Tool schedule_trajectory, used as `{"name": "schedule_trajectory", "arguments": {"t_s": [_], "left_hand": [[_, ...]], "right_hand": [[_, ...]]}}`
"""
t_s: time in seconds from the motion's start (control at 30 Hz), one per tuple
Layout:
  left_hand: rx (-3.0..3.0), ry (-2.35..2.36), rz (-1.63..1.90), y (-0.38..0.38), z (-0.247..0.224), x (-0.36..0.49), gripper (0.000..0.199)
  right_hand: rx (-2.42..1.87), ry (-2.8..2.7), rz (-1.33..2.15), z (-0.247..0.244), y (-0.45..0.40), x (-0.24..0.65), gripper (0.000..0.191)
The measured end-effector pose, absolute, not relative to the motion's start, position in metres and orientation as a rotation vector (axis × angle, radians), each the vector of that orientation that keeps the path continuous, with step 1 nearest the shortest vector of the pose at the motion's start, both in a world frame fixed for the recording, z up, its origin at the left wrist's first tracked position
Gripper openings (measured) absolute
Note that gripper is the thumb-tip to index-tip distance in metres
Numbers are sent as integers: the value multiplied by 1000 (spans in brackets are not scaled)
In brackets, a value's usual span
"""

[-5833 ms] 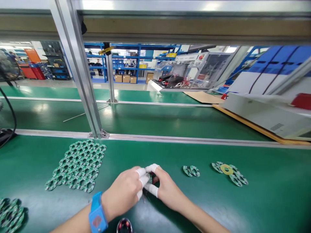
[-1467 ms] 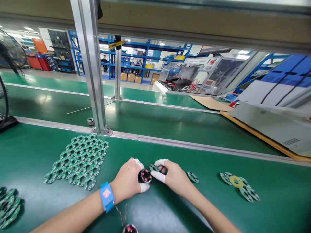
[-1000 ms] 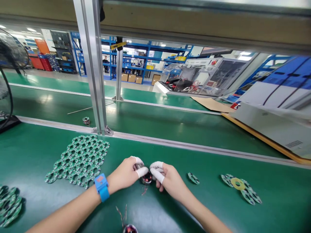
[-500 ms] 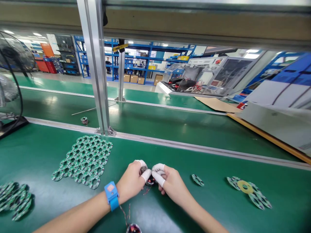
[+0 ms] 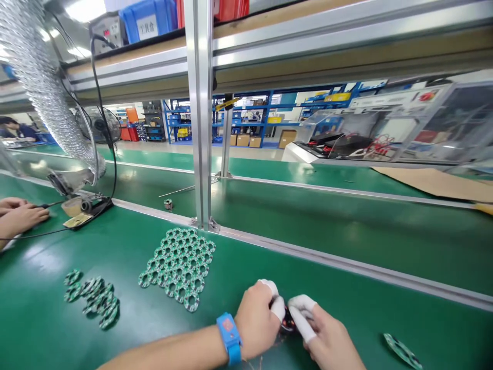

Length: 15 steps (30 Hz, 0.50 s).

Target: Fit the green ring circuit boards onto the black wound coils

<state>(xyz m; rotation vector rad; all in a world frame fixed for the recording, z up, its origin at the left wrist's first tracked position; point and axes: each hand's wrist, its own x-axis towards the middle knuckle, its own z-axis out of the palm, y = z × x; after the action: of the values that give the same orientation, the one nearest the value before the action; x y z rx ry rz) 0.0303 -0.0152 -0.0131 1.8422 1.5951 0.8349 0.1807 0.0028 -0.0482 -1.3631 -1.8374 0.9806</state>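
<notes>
My left hand [image 5: 257, 319], with a blue wrist strap [image 5: 230, 336] and white finger covers, is closed on a small dark round part [image 5: 288, 322] with reddish bits and thin wires below it. From the other side my right hand [image 5: 322, 329], also in white finger covers, pinches at the same part with thumb and forefinger. The fingertips hide most of it. To the left of my hands a sheet of joined green ring boards [image 5: 181, 264] lies flat on the green table [image 5: 138, 329]. One loose ring board [image 5: 402, 350] lies to the right.
A heap of loose ring boards [image 5: 100, 300] lies at the left. Past it are another person's hands [image 5: 23, 218] and a silver hose [image 5: 57, 92]. A metal post [image 5: 200, 128] stands behind the sheet. A small wired part [image 5: 168, 204] sits beyond the rail.
The view has swung left, so the table's things sit further right in it; the other person's hands and the hose have come in. Both my hands remain together at the round part.
</notes>
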Motion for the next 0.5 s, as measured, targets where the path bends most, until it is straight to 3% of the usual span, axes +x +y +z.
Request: {"name": "schedule_trajectory", "arguments": {"t_s": [0.27, 0.43, 0.5], "left_hand": [[1771, 1542, 856, -11, -5, 21, 23], [1781, 1542, 802, -10, 10, 5, 30], [1890, 1481, 731, -12, 12, 4, 46]], "right_hand": [[-1386, -1793, 1149, -7, 7, 188, 30], [-1384, -1939, 812, 12, 35, 224, 29], [-1402, -2102, 701, 12, 38, 231, 31]]}}
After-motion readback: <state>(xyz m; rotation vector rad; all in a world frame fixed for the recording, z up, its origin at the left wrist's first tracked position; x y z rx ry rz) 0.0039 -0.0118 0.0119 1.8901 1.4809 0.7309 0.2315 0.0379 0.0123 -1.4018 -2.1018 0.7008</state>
